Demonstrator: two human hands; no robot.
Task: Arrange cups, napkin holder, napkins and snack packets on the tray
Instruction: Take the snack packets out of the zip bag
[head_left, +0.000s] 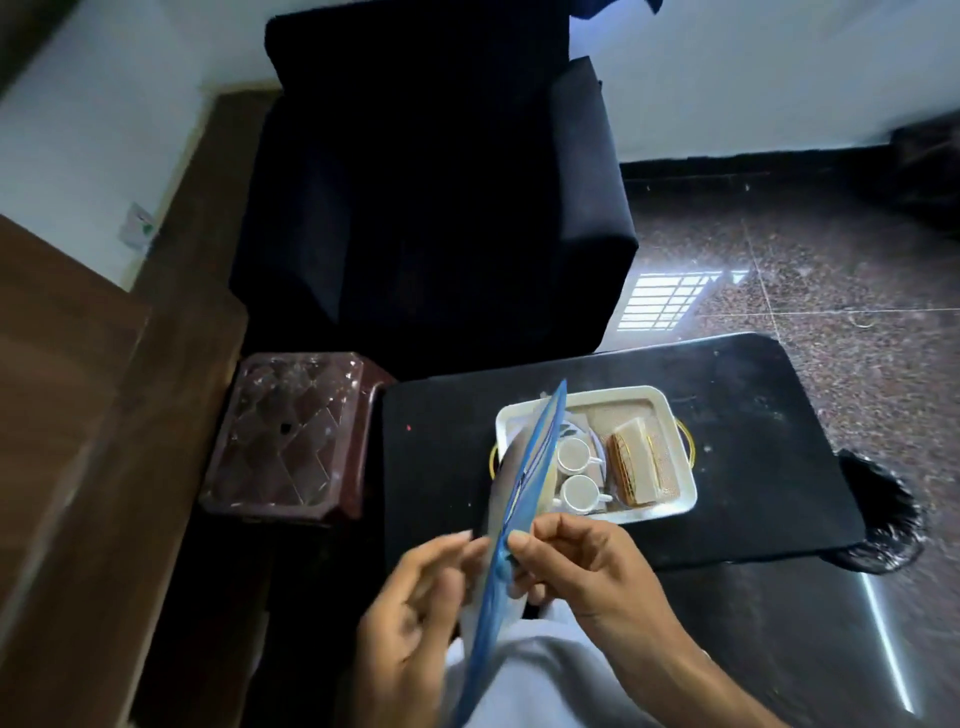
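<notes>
1. A big dark armchair (431, 208) stands against the white wall and takes up most of the far side.
2. To its right is a polished speckled stone floor (810, 244), with a window's reflection shining on it.
3. Down the left side runs a brown wooden unit (78, 415).
4. A low black table (753, 441) sits in front of the armchair, with a dark fringe hanging off its right end.
5. A maroon stool (288, 431) with a quilted, glossy top stands just beside the table's left end.
6. A white rectangular tray (613, 396) with gold handles sits on the table, towards the near edge.
7. A blue snack packet (524, 483) is held up on edge between the person's hands. It is above the table's near edge, and from here its upper end hides the tray's left part.
8. The right hand (576, 561) pinches the packet's edge between thumb and curled fingers.
9. The left hand (410, 613) is blurred. Its fingertips meet the packet's left face, but I can't tell whether it is actually gripping.
10. A tan napkin holder (636, 467) with pale napkins in it lies in the right half of the tray.
11. Two white cups (573, 454) stand side by side in the tray, just left of the holder. The handles of both point right.
</notes>
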